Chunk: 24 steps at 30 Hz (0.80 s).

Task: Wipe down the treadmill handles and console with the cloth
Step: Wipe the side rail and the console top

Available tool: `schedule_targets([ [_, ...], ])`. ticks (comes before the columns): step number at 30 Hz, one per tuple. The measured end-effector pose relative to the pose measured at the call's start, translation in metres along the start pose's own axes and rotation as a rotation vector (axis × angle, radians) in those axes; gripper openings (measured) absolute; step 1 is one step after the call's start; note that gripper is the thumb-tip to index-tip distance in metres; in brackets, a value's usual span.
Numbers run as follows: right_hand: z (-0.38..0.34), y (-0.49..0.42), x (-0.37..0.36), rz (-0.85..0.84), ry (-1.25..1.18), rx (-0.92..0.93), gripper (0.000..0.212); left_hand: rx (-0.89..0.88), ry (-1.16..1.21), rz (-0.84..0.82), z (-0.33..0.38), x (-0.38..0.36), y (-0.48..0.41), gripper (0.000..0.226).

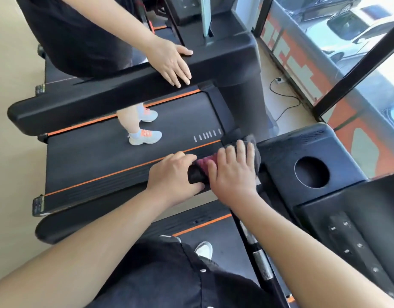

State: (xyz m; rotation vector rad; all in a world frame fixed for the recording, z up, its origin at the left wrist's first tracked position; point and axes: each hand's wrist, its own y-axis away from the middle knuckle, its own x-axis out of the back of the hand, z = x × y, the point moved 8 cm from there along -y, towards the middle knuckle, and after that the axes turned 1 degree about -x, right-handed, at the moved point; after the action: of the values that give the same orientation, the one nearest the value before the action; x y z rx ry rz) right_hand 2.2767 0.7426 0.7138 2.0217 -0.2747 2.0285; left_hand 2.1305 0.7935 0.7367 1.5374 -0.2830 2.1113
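A dark cloth with a pink patch (202, 163) is draped over the left handrail (85, 216) of my treadmill, close to where the rail meets the console. My left hand (176, 174) grips the cloth's near end, fingers curled over the rail. My right hand (234, 172) lies flat on the cloth's far end, pressing it onto the rail. The black console (280, 156) with a round cup hole (311, 172) is just right of my hands, and its button panel (351, 241) sits lower right.
Another person stands on the neighbouring treadmill belt (169, 121), one hand (171, 63) resting on its handrail (102, 96). A glass wall with black frames (356, 72) runs along the right. A power cable (282, 96) lies on the floor. My shoe (204, 248) is on my belt.
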Motion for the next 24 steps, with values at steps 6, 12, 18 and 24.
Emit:
schedule_targets([
  [6,0.059,-0.013,0.014,0.018,0.108,0.099,0.054,0.019,0.046,0.017,-0.003,-0.001,0.003,0.068],
  [12,0.047,-0.024,0.018,-0.069,0.262,-0.122,0.076,0.034,0.001,0.021,-0.001,-0.003,0.007,0.064],
  [18,-0.024,-0.007,0.004,-0.013,0.103,0.329,0.047,-0.024,0.033,0.004,-0.003,-0.002,0.011,0.068],
  [24,0.031,-0.032,0.013,-0.033,0.133,-0.042,0.059,-0.135,0.083,-0.105,-0.023,0.008,0.027,0.087],
])
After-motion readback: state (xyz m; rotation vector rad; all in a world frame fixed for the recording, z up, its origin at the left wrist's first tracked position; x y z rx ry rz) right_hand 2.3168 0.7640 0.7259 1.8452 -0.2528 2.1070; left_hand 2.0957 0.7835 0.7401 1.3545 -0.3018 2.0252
